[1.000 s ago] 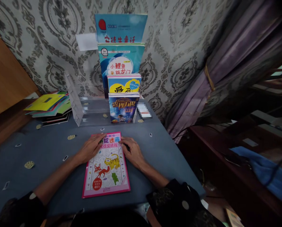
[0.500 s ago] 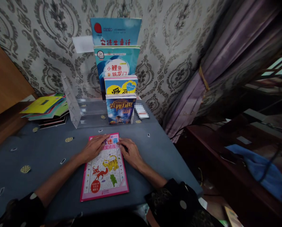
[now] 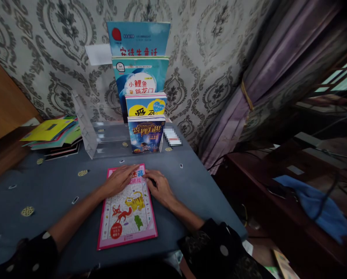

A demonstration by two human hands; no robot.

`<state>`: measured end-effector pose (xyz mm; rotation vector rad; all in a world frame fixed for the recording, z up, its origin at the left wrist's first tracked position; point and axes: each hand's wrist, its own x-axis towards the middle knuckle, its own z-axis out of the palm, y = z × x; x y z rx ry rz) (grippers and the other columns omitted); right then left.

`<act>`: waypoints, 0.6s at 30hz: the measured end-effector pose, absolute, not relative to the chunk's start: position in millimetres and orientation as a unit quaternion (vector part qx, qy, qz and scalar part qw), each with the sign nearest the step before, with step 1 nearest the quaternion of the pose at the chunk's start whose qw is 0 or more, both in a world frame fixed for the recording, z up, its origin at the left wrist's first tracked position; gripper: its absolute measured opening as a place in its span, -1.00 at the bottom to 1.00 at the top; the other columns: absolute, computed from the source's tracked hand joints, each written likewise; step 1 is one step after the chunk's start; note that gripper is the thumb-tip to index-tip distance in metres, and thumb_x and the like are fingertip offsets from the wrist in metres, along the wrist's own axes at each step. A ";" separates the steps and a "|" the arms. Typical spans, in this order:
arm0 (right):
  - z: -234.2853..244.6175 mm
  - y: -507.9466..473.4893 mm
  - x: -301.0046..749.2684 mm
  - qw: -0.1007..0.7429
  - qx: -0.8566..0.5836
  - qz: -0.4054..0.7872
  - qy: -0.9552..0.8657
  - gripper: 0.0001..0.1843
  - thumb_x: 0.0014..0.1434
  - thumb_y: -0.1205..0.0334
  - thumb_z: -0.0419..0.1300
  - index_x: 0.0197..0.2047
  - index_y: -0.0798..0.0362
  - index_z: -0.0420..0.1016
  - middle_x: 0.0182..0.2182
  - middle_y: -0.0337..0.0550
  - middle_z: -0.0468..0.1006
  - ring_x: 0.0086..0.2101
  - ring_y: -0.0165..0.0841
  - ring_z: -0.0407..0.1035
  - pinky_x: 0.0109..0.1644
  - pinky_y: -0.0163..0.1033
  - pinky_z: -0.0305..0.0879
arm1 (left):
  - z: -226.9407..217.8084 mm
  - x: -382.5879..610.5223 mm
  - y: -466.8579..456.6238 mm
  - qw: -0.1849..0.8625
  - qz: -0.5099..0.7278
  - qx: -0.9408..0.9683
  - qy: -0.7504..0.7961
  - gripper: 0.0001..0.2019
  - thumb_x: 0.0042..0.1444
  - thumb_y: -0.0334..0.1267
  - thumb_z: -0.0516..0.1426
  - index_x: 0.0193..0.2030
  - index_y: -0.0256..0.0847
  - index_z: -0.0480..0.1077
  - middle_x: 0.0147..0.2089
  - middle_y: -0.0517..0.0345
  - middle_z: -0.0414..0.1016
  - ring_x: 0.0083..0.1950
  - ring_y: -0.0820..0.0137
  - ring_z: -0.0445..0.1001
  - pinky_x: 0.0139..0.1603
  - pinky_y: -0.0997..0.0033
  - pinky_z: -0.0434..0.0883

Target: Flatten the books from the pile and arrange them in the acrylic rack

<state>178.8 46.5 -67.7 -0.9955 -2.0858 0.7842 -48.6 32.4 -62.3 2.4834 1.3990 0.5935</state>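
A pink activity book (image 3: 128, 217) with a tiger and a fox on its cover lies flat on the blue-grey tablecloth (image 3: 54, 190) in front of me. My left hand (image 3: 119, 180) rests flat on the book's upper part, fingers stretched out over the title. My right hand (image 3: 158, 187) lies at the book's upper right edge, fingers curled over that edge. Behind the book a clear acrylic stand (image 3: 95, 131) holds several upright children's books (image 3: 144, 116) in stepped rows.
A loose pile of thin colourful books (image 3: 53, 133) lies at the far left of the table. Patterned wallpaper (image 3: 205, 58) backs the table. A purple curtain (image 3: 266, 73) and a dark wooden shelf with a blue cloth (image 3: 315, 203) stand to the right.
My left hand has slid a little further right across the book's title. The view has shifted slightly left. The book stays flat on the table.
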 end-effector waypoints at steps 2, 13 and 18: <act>-67.3 46.6 178.7 0.341 -0.388 0.303 -0.801 -0.70 0.21 0.38 0.10 -0.10 -0.04 0.61 -0.03 -0.07 0.61 0.04 -0.19 0.43 0.15 0.02 0.29 | -61.1 -47.8 35.5 0.122 0.204 0.850 0.470 -0.56 0.40 -0.20 -0.17 0.38 -0.14 0.12 0.31 0.01 0.34 0.31 0.29 0.31 0.35 0.13 0.21; -63.9 49.7 180.7 0.348 -0.383 0.319 -0.794 -0.67 0.21 0.38 0.08 -0.09 -0.08 0.61 -0.05 -0.13 0.63 0.00 -0.22 0.45 0.14 -0.03 0.33 | -50.8 -43.9 52.6 0.179 0.192 0.848 0.460 -0.53 0.37 -0.26 -0.15 0.39 -0.13 0.09 0.30 0.07 0.38 0.31 0.30 0.33 0.31 0.17 0.26; -62.9 53.4 182.1 0.345 -0.387 0.334 -0.787 -0.67 0.21 0.38 0.07 -0.09 -0.06 0.61 -0.10 -0.14 0.64 -0.05 -0.24 0.48 0.09 -0.07 0.36 | -42.2 -40.0 58.5 0.186 0.181 0.854 0.450 -0.52 0.35 -0.32 -0.15 0.40 -0.09 0.06 0.27 0.10 0.42 0.28 0.29 0.36 0.28 0.15 0.29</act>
